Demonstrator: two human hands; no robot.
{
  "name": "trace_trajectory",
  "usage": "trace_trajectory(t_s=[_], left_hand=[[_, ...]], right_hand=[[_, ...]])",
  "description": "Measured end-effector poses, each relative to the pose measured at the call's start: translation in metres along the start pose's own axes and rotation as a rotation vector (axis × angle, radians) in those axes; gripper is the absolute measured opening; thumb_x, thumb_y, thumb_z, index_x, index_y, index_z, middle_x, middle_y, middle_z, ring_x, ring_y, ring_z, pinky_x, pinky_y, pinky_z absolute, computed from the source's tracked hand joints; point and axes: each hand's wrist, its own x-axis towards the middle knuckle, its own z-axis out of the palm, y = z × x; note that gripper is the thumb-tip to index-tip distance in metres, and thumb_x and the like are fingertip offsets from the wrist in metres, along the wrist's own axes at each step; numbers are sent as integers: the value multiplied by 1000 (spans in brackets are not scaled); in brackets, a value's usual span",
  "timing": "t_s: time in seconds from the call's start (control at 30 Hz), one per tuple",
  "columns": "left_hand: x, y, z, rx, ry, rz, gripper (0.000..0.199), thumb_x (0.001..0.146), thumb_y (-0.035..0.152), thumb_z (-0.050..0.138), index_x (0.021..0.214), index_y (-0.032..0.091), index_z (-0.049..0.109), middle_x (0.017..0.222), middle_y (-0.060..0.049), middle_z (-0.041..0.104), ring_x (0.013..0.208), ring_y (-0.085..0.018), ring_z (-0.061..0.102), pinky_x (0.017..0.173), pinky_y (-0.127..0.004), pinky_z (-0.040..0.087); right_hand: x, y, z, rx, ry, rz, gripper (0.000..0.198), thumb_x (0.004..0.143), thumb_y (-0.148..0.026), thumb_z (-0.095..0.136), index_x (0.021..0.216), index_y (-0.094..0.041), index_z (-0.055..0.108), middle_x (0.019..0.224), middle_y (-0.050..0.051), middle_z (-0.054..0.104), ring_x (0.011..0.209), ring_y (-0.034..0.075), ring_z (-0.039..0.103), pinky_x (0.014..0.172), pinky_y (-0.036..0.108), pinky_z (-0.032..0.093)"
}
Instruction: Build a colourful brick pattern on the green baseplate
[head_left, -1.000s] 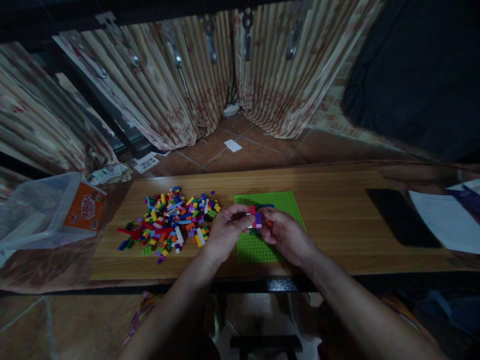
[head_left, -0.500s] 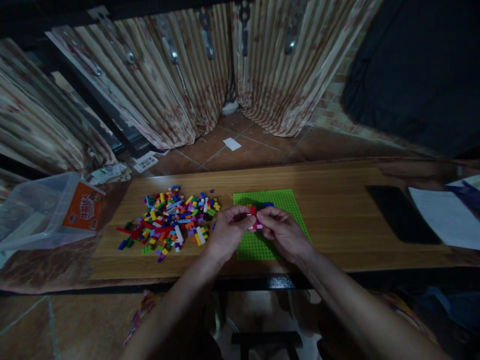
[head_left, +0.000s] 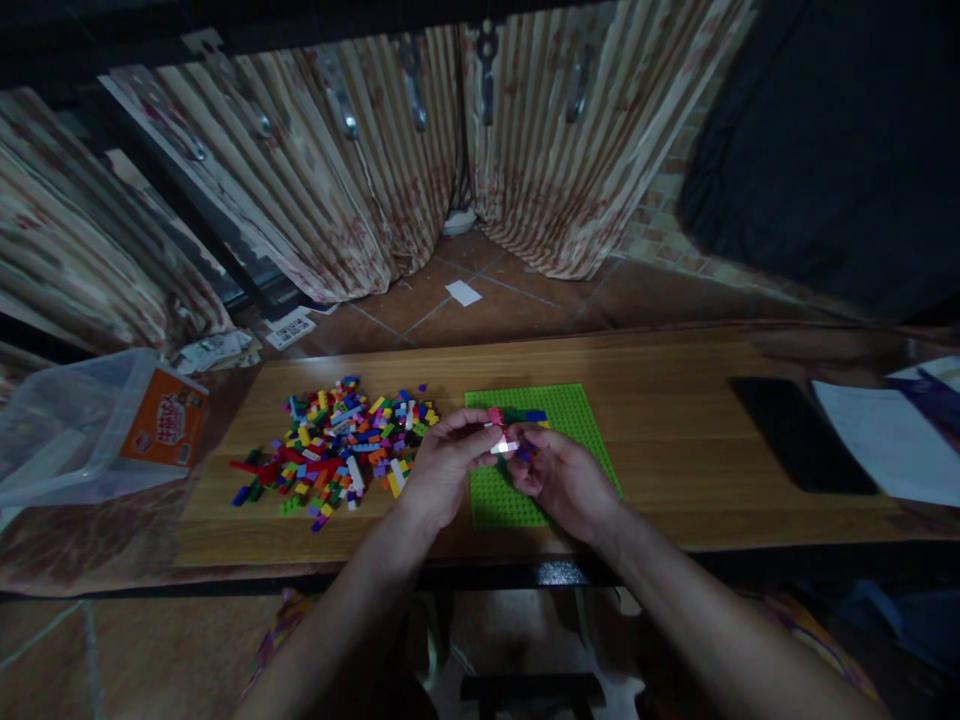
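Note:
My left hand [head_left: 448,462] is closed in a pinch on a small red-and-white brick assembly [head_left: 499,428], held over the baseplate. A bright white patch shows at its lower end. Close beside it, my right hand [head_left: 564,474] has its fingers curled round a small blue-purple brick [head_left: 527,452], largely covered by the fingertips. Beneath both hands lies a green studded baseplate [head_left: 583,430]. Behind the fingers, a blue brick [head_left: 535,416] and some dark green ones sit near the plate's far edge, partly hidden.
Left of the plate, a heap of loose mixed-colour bricks [head_left: 337,440] spreads over the wooden table [head_left: 660,420]. A clear plastic box [head_left: 67,430] with an orange label stands at the far left. A black flat object [head_left: 799,430] and white paper [head_left: 885,435] lie at the right.
My right hand has drawn slightly away from the red-and-white assembly and its fingers have turned, exposing more of the assembly. My left hand still holds it. The view has shifted slightly.

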Motion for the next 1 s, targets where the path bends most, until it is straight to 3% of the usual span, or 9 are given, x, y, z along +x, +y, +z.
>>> trace_trajectory(t_s=[0.1, 0.3, 0.6, 0.8, 1.0], left_hand=[[1, -1, -1, 23, 4, 21, 31, 59, 26, 83, 82, 14, 67, 72, -1, 66, 64, -11, 62, 60, -22, 48], [2, -4, 0, 2, 23, 29, 33, 54, 26, 85, 78, 13, 65, 69, 1, 65, 59, -9, 59, 60, -22, 48], [1, -1, -2, 28, -19, 15, 34, 58, 27, 84, 85, 13, 68, 77, -3, 69, 70, -14, 65, 70, -27, 52], [0, -4, -1, 131, -30, -1, 28, 62, 27, 81, 85, 14, 70, 78, -2, 69, 68, -11, 62, 64, -23, 50], [0, -10, 2, 122, -19, 18, 28, 58, 27, 84, 77, 13, 70, 71, -1, 68, 62, -11, 61, 62, -23, 51]], right_hand=[[-2, 3, 3, -111, -43, -54, 24, 70, -38, 72, 72, -17, 62, 67, -3, 56, 51, 6, 41, 42, 19, 25], [2, 9, 2, -189, 9, -112, 31, 63, -39, 80, 66, -17, 59, 59, -4, 54, 46, 3, 34, 40, 19, 19], [0, 1, 3, -113, 22, -129, 18, 67, -32, 73, 74, -18, 64, 62, -3, 56, 49, 6, 41, 41, 19, 25], [2, 3, 3, -252, 29, -216, 31, 70, -46, 73, 68, -19, 57, 51, -7, 47, 44, 5, 34, 40, 19, 23], [5, 7, 0, -288, 68, -230, 36, 65, -46, 78, 62, -18, 56, 48, -7, 45, 43, 4, 33, 40, 18, 22]])
